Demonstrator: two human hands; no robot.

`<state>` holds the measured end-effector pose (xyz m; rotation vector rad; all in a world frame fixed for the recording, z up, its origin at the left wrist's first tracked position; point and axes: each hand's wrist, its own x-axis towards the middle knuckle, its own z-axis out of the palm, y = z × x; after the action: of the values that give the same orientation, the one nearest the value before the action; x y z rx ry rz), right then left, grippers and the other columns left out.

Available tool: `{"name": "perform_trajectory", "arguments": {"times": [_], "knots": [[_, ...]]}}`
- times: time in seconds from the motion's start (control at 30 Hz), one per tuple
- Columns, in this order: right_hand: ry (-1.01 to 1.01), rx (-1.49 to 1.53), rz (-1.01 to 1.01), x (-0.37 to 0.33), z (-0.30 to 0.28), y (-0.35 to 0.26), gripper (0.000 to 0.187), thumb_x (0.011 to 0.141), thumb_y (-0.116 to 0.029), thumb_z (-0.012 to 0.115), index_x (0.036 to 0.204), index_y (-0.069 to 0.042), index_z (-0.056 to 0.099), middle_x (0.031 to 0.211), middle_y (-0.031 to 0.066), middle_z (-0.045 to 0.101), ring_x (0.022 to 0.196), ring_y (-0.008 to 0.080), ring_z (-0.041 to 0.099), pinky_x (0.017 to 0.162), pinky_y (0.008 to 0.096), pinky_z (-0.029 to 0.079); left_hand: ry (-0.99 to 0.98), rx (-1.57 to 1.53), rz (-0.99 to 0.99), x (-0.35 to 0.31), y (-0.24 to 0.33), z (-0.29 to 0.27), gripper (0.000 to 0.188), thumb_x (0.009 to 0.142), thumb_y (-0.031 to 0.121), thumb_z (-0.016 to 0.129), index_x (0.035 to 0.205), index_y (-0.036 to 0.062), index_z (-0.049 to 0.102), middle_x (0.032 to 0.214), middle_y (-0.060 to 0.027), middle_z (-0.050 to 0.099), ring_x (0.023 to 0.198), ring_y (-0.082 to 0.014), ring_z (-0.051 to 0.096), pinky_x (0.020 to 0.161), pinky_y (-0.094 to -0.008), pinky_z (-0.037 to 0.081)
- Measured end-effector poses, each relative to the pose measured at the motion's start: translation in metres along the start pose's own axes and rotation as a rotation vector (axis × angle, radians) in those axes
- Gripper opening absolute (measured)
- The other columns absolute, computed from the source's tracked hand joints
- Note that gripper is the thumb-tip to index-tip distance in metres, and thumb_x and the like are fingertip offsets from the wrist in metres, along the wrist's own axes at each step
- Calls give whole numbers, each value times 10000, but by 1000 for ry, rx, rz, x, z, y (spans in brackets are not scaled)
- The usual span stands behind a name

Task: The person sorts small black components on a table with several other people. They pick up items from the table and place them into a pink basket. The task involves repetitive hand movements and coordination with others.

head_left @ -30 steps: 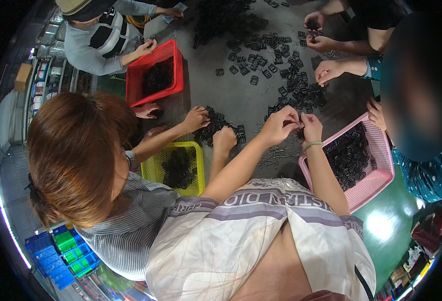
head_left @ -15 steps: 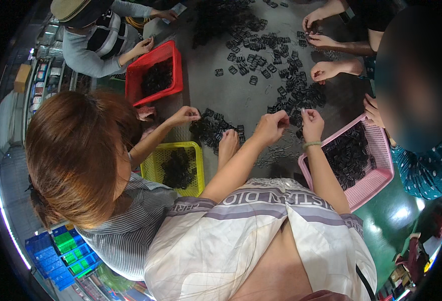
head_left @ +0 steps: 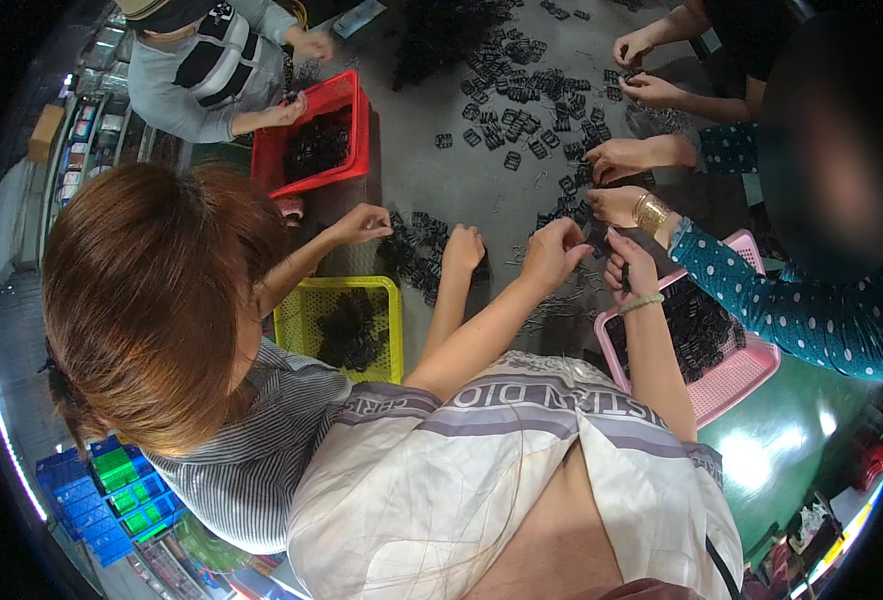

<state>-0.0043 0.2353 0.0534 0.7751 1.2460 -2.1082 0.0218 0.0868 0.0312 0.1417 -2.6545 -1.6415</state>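
Observation:
Over the grey table my two hands are close together. My right hand (head_left: 632,268), with a bracelet at its wrist, is closed on a small black plastic piece (head_left: 599,240); a dark bit also shows among its curled fingers. The fingertips of my left hand (head_left: 553,254) are pinched beside that piece, and whatever they hold is too small to make out. Just beyond my hands lies a heap of flat, slotted black pieces (head_left: 569,206). Thin metal wire hooks (head_left: 551,312) lie scattered under and in front of my left hand.
A pink basket (head_left: 761,372) of black pieces stands at my right, a yellow basket (head_left: 395,330) at left, a red basket (head_left: 361,140) farther back. Co-workers' hands reach in from both sides; a dotted sleeve (head_left: 726,275) crosses above the pink basket. Black pieces (head_left: 506,110) cover the table's middle.
My left hand has turned and moved slightly lower, and my right hand has dropped a little. The right-hand co-worker's arms have reached across to the heap. The left neighbour's nearer hand has risen.

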Motion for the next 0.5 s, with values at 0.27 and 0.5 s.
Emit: {"name": "perform_trajectory", "arguments": {"times": [0.27, 0.5], "knots": [[5, 137, 28, 4, -6, 1, 167, 820, -215, 638, 794, -99, 521, 511, -63, 335, 360, 43, 277, 324, 197, 196, 33, -2, 213, 2, 0, 5, 142, 687, 92, 714, 769, 17, 625, 696, -96, 567, 603, -241, 580, 561, -315, 459], [282, -663, -489, 42, -52, 17, 238, 768, -231, 665, 694, -13, 603, 570, 14, 550, 480, 142, 498, 473, 287, 410, -37, -93, 268, 7, 12, -9, 101, 716, 35, 684, 803, 3, 641, 724, -83, 623, 597, -136, 587, 554, -253, 464]]}}
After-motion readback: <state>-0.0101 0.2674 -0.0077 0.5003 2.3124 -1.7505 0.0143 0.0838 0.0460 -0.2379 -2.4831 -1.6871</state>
